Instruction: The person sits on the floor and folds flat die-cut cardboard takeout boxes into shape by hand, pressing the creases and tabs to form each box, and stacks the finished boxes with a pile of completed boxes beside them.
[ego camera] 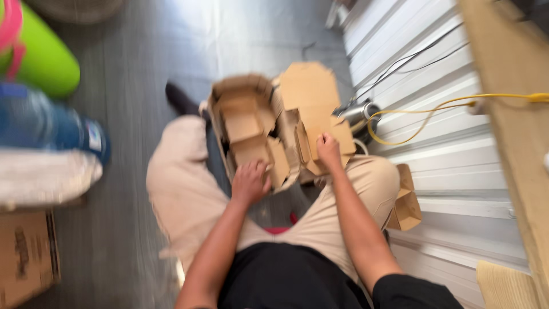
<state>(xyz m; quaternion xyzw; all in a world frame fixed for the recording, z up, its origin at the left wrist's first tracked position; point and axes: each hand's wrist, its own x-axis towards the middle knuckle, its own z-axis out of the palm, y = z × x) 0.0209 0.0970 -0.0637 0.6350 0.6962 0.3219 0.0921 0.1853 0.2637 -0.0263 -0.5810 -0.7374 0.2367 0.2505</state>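
view: we look down at our own lap; frame is motion-blurred, fine detail soft.
box: brown cardboard takeout box [251,123], centre of frame, above our knees, open side facing us. Inner flaps partly folded in, walls up on the left half.
lid panel: flat cardboard lid flap [311,94] sticks up and right of the box, unfolded, not tucked.
left hand: left hand [249,182] at lower centre, fingers curled onto a bottom inner flap of the box, pressing or pinching it; exact grip is blurred.
right hand: right hand [328,150] just right of centre, closed on the lower edge of the lid panel, thumb side up.
progress: we judge the box about half formed. Base and left walls look set; right side and lid are loose. Folding the remaining flaps and closing the lid is left.
spare: another folded cardboard box [406,203] sits right of our thigh, lower right, touching the corrugated white metal wall [457,154].
legs: beige trousers [183,183], knees spread, dark floor between.
right clutter: yellow cable [434,109] loops down to a metal cylindrical thing [357,111], just beside the lid panel.
left clutter: green roll [48,60] upper left, blue bottle-like object [43,123] below it, printed carton [26,254] lower left. All well apart from the hands.
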